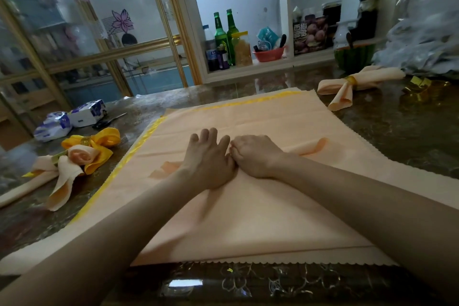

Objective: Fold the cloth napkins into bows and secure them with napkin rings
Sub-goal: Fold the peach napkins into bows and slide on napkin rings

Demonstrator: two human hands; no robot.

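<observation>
Two grips meet mid-strip: left grip spread flat, pressing; right grip curled, pinching the folded napkin strip at its centre. Strip's long axis runs left-right, right end slightly farther away, atop flat napkin stack on worktop.

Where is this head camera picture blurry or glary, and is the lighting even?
Head view: the left forearm looks motion-smeared; head view: the green bottles and plastic bag behind are soft; head view: a bright reflection glares on the glossy table near the bottom edge; head view: the napkin is evenly, dimly lit.
</observation>
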